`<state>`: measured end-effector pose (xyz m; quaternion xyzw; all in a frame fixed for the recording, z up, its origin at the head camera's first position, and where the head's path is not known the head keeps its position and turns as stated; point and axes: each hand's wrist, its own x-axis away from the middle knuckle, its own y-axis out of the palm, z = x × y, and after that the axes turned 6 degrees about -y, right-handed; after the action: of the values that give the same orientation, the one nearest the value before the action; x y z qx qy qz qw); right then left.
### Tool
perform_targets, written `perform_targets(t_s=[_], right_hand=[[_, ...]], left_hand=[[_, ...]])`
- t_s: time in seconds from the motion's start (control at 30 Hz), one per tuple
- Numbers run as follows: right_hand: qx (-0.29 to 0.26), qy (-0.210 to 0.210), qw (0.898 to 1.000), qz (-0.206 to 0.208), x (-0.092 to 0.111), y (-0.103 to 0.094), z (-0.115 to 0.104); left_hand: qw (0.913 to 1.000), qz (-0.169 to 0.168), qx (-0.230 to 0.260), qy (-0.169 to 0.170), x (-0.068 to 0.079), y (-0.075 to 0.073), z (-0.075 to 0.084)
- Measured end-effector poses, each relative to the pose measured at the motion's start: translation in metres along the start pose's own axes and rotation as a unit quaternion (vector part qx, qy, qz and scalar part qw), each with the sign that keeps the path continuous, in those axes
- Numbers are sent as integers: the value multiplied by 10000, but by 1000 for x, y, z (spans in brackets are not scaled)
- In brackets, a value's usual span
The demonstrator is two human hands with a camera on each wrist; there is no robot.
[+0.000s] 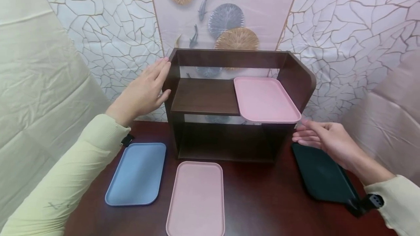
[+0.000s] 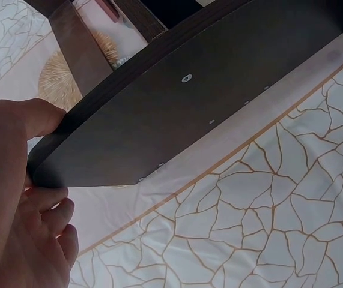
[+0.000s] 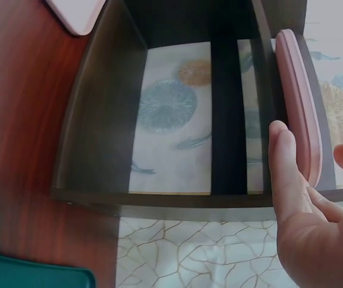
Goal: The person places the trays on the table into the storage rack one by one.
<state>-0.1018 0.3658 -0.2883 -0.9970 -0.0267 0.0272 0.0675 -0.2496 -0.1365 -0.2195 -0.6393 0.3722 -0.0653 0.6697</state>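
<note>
A dark brown two-level shelf [image 1: 226, 55] stands at the back of the table. A pink tray [image 1: 267, 99] lies on the right part of its upper board, its near end over the front edge. My left hand [image 1: 142, 90] rests at the shelf's left side panel [image 2: 177, 102], thumb at the front edge, fingers along the top, looking straight in the head view. By the near right corner of that tray is my right hand [image 1: 325, 137], fingers extended. In the right wrist view its thumb stands apart from the tray [image 3: 300, 108], fingers near the shelf edge.
On the table [image 1: 252, 199] lie a blue tray [image 1: 137, 174] at left, a paler pink tray [image 1: 197, 199] in front of the shelf, and a dark green tray [image 1: 323, 172] under my right hand. A patterned cloth [image 1: 108, 21] hangs behind; beige cloth [image 1: 29, 94] flanks both sides.
</note>
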Motion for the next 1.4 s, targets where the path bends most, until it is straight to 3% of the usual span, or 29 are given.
perform_targets(t_s=[0.13,0.3,0.57,0.87,1.1,1.4], right_hand=[[275,65,9996,-1,7,-3,7],[941,457,9945,27,17,-13,14],[2086,992,9729,-105,35,-32,25],[2520,1536,9553,-187,51,-58,48],[2941,2010,9341,-239,59,-77,66],[3067,2391,9213,-67,71,-108,102]], left_hand=[[10000,22,6,8,2,1,-2],[10000,56,16,14,2,1,-4],[10000,12,-18,-52,2,0,-5],[10000,-9,-29,-52,2,1,-4],[9999,-68,-69,-96,1,2,-3],[10000,0,-30,-24,0,2,-1]])
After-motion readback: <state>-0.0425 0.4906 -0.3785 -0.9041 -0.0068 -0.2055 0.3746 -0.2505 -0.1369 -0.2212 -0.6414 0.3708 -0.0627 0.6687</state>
